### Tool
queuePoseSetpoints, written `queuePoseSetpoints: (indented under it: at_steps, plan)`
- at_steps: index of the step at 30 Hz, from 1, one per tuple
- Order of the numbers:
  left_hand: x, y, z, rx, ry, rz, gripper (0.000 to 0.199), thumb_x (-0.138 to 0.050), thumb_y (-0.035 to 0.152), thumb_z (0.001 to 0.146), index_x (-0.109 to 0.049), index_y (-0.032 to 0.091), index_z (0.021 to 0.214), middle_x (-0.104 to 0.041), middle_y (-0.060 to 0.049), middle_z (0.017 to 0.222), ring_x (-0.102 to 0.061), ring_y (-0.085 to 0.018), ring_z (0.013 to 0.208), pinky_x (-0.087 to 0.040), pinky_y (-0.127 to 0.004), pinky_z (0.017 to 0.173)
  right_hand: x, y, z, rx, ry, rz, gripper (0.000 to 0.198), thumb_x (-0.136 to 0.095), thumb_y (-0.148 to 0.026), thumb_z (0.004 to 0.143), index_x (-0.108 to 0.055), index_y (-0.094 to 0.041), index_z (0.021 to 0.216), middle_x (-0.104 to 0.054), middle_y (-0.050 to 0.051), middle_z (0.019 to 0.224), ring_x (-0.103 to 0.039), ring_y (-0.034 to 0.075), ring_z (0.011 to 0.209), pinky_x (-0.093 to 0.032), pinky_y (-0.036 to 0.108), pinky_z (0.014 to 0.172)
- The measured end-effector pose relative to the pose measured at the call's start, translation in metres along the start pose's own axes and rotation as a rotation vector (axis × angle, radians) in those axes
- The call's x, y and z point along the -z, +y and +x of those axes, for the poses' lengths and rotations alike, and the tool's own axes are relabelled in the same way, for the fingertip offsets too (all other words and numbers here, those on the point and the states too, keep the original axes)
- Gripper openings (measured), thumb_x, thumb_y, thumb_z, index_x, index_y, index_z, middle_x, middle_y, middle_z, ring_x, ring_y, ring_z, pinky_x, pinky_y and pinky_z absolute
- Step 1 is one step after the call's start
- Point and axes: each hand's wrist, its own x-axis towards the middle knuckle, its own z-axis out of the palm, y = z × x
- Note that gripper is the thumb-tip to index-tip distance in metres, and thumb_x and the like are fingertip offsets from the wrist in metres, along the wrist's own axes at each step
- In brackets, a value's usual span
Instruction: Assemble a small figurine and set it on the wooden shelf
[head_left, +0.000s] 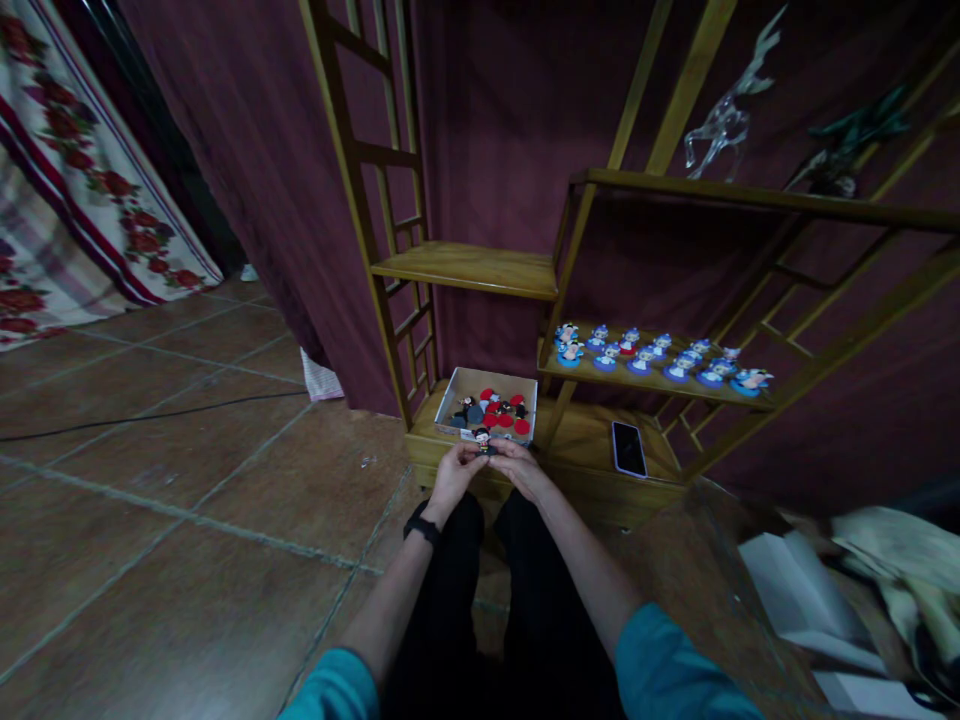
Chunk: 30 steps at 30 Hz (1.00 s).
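Here, left hand (456, 470) and right hand (523, 469) pinch 1 figurine (483, 440); the box (504, 380) holds red discs (521, 427).

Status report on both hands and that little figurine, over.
Left hand and right hand: both holding small figurine. Figurine: upright. Nearest possible obstacle: open box just beyond, red pieces inside.

Just before the box (491, 382), the left hand (454, 472) and right hand (525, 472) nearly meet, fingers (471, 462) pinched inward; both bare forearms (589, 555) slant towards it, converging.
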Motion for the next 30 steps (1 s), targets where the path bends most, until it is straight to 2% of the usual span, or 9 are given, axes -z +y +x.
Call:
queuePoseSetpoints:
  at_steps: [6,16,23,30]
  plan:
    - [0.003,0.008,-0.001,0.078,-0.033,-0.161,0.031,-0.076,0.027,0.052,-0.060,0.014,0.076,-0.065,-0.003,0.075,-0.059,-0.014,0.070,-0.044,-0.029,0.073,0.003,0.001,0.002,0.041,-0.028,0.066,0.036,-0.076,-0.023,0.055,-0.065,-0.019,0.089,-0.066,0.005,0.099,-0.060,0.020,0.097,-0.044,0.038,0.090]
    - [0.004,0.017,-0.005,0.207,-0.140,-0.362,0.035,-0.075,0.023,0.057,-0.064,0.012,0.088,-0.068,-0.007,0.088,-0.062,-0.015,0.079,-0.046,-0.031,0.081,0.002,0.002,0.003,0.049,-0.055,0.099,0.035,-0.075,-0.024,0.057,-0.065,-0.019,0.090,-0.066,0.005,0.099,-0.060,0.019,0.096,-0.043,0.037,0.092]
    - [0.000,0.023,-0.006,0.281,-0.144,-0.395,0.028,-0.075,0.019,0.060,-0.064,0.012,0.085,-0.068,-0.006,0.082,-0.064,-0.014,0.077,-0.047,-0.032,0.084,0.002,0.004,0.003,0.071,-0.030,0.084,0.031,-0.076,-0.025,0.054,-0.064,-0.019,0.082,-0.067,0.003,0.093,-0.061,0.017,0.089,-0.045,0.034,0.086]
    - [0.002,0.022,-0.003,0.303,-0.174,-0.437,0.020,-0.068,0.014,0.067,-0.064,0.012,0.086,-0.068,-0.009,0.089,-0.064,-0.019,0.087,-0.046,-0.038,0.091,0.003,0.000,0.002,0.093,-0.039,0.100,0.029,-0.074,-0.028,0.059,-0.064,-0.020,0.085,-0.066,0.003,0.090,-0.061,0.016,0.084,-0.046,0.030,0.079]
